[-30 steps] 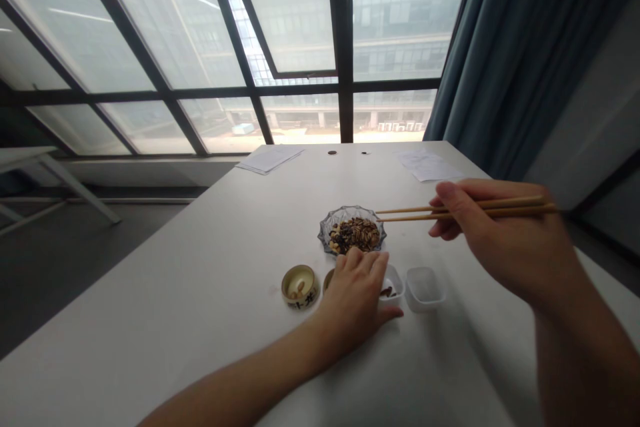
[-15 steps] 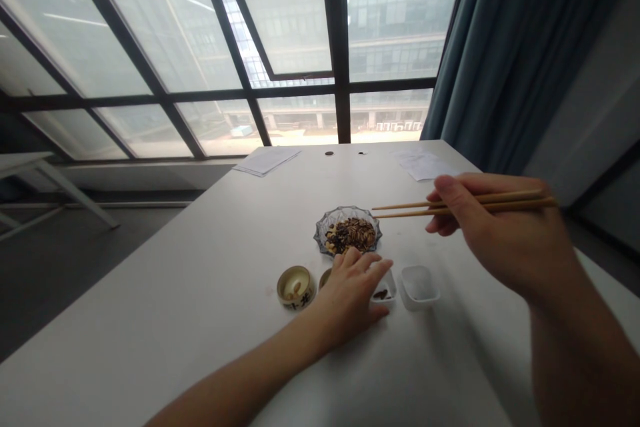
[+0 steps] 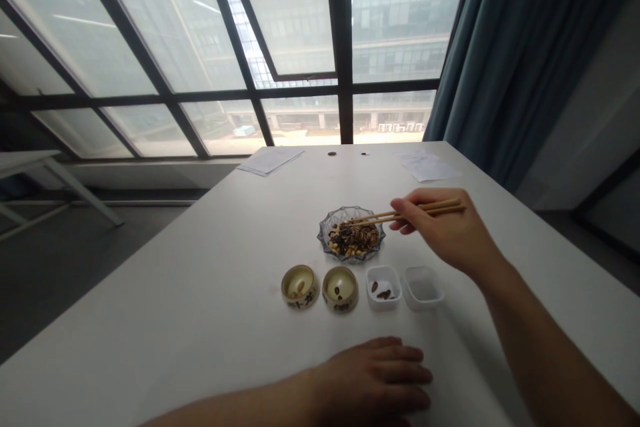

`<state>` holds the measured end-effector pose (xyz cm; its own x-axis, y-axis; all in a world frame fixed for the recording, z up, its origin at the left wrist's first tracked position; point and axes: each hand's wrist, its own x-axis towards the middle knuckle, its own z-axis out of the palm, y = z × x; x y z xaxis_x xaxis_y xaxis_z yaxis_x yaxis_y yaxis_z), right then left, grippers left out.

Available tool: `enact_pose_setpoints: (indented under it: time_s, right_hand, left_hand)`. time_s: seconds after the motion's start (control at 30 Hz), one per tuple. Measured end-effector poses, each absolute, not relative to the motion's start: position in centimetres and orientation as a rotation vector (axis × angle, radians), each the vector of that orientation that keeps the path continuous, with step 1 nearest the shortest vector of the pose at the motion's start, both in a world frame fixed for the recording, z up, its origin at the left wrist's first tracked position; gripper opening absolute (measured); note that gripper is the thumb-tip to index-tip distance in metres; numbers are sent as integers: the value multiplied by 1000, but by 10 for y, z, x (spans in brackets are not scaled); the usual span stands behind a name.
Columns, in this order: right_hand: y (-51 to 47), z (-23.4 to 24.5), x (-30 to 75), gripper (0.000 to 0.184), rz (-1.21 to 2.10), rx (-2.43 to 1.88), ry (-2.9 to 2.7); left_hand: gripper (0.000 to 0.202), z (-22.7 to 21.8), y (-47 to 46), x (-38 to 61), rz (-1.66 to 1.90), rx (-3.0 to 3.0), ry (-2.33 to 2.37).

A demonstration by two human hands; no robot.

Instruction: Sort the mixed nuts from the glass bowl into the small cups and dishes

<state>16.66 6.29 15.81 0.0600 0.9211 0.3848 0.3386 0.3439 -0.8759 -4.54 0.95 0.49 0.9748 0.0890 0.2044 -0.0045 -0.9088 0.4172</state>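
A pair of wooden chopsticks (image 3: 383, 217) is gripped in my right hand (image 3: 440, 230), tips reaching into the glass bowl (image 3: 324, 223). That scalloped bowl holds a mix of seeds and nuts (image 3: 353, 238), dark and pale yellow. In front of it stand two small ceramic bowls with black lettering: the left bowl (image 3: 300, 287) has a few pale pieces, the other bowl (image 3: 341, 289) a few dark seeds. Beside them a white plastic container (image 3: 383, 288) holds several brown seeds. Another translucent container (image 3: 423, 288) sits at its right. My left hand (image 3: 383, 377) lies on the table, fingers extended, holding nothing.
The white table (image 3: 210, 293) stretches toward large windows. Sheets of paper (image 3: 270, 161) lie at its far left, more paper (image 3: 427, 165) at the far right. Two small dark spots show near the back edge. A blue curtain (image 3: 475, 67) hangs on the right.
My left hand has drawn back from the small containers down to the table nearer me. With the chopsticks, my right hand has moved left, and their tips are now in the glass bowl.
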Motion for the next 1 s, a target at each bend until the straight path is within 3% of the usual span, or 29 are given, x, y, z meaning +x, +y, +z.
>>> enact_pose_setpoints:
  time_s: [0.4, 0.77, 1.0]
  right_hand:
    - [95, 105, 133, 38, 965, -1154, -1551]
    - [102, 88, 123, 48, 972, -1159, -1446]
    - [105, 87, 125, 44, 976, -1183, -1351]
  left_hand:
    - [32, 3, 15, -48, 238, 2416, 119]
    - [32, 1, 16, -50, 266, 2420, 96]
    - [31, 1, 16, -51, 274, 2404, 99]
